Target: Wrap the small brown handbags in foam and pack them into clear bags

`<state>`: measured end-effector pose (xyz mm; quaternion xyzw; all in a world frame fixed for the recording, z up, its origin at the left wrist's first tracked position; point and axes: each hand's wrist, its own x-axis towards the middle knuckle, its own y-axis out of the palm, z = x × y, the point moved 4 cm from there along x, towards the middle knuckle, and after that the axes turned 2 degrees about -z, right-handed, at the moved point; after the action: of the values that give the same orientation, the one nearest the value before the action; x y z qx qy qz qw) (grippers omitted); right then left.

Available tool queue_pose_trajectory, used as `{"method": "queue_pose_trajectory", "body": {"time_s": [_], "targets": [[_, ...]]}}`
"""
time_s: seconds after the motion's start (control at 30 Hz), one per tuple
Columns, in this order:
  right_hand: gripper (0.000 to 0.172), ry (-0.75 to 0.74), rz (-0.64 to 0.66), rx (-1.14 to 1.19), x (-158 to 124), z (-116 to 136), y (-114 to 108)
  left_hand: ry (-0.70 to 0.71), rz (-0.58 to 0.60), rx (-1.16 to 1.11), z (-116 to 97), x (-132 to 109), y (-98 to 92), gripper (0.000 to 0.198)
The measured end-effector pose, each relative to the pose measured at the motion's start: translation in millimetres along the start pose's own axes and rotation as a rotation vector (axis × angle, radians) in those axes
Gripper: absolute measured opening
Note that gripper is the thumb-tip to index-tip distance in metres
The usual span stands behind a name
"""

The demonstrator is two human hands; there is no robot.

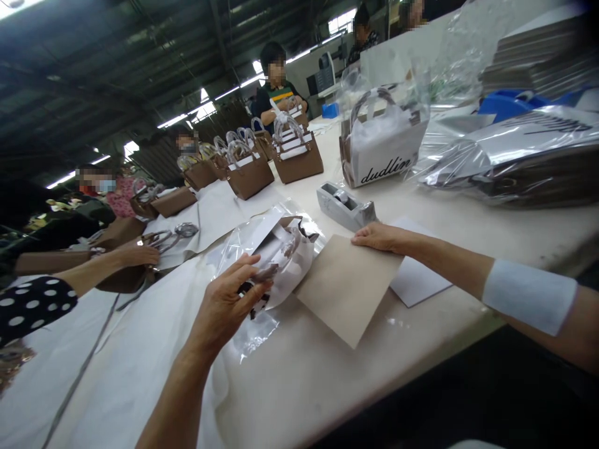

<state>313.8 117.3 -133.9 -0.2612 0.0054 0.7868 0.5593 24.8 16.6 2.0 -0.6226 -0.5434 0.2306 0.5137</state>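
Note:
My right hand pinches the upper edge of a tan cardboard sheet, which hangs tilted over the table. Beside it, my left hand has its thumb and fingers closed on a handbag wrapped in white tissue and clear plastic. The part between those fingers is partly hidden. A clear plastic bag spreads out under the wrapped handbag. Behind the cardboard lies a white sheet. A grey tape dispenser stands just beyond my right hand.
A co-worker's hand touches a brown handbag on the left. Several brown handbags stand farther back. A bagged handbag with "dudlin" lettering stands behind the dispenser. Plastic-wrapped goods and stacked sheets fill the right side.

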Motion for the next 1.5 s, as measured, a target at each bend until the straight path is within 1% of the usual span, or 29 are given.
{"method": "queue_pose_trajectory", "body": {"time_s": [0.1,0.2,0.27,0.33,0.4,0.43,0.5,0.57,0.63,0.7,0.8,0.93,1.1,1.2,1.3,1.4,1.5], "targets": [[0.024,0.003,-0.008,0.004,7,4,20,-0.002,-0.003,-0.003,-1,0,1.3,0.022],[0.021,0.003,-0.004,0.041,20,12,50,-0.002,-0.005,-0.002,-3,1,2.5,0.022],[0.02,0.003,-0.003,0.1,32,20,69,0.001,0.002,0.006,-4,1,3.2,0.022],[0.016,0.014,0.008,0.188,42,28,82,0.005,0.005,0.019,-4,0,3.0,0.022],[0.014,0.039,0.049,0.304,43,31,85,0.008,-0.006,0.027,-2,0,1.7,0.023],[0.015,0.049,0.083,0.374,39,30,85,0.006,-0.013,0.027,-1,0,0.8,0.023],[0.022,0.054,0.154,0.526,22,22,81,0.001,-0.028,0.02,1,0,-0.9,0.024],[0.028,0.046,0.194,0.672,-2,10,81,-0.003,-0.045,0.014,3,1,-2.1,0.025],[0.029,0.046,0.184,0.779,-20,-1,88,0.001,-0.061,0.013,4,3,-2.4,0.025],[0.024,0.051,0.145,0.849,-25,-6,101,0.006,-0.078,0.016,4,4,-1.4,0.026],[0.016,0.044,0.067,0.906,-13,-1,120,0.009,-0.07,0.026,3,3,3.2,0.025],[0.01,0.073,-0.029,0.922,4,4,127,-0.003,-0.052,0.037,3,0,7.4,0.022],[0.019,0.052,-0.005,1.021,8,11,138,-0.07,-0.099,-0.002,16,1,-2.9,0.024],[0.026,0.044,0.005,1.085,14,22,149,-0.144,-0.141,-0.069,29,6,-12.0,0.031],[0.027,-0.011,0.034,1.127,20,34,158,-0.199,-0.189,-0.137,39,10,-17.5,0.036],[0.025,-0.068,0.029,1.13,24,39,164,-0.179,-0.209,-0.119,34,10,-16.3,0.032],[0.028,-0.086,-0.039,1.087,31,32,168,-0.098,-0.16,-0.043,17,3,-6.5,0.02]]}}
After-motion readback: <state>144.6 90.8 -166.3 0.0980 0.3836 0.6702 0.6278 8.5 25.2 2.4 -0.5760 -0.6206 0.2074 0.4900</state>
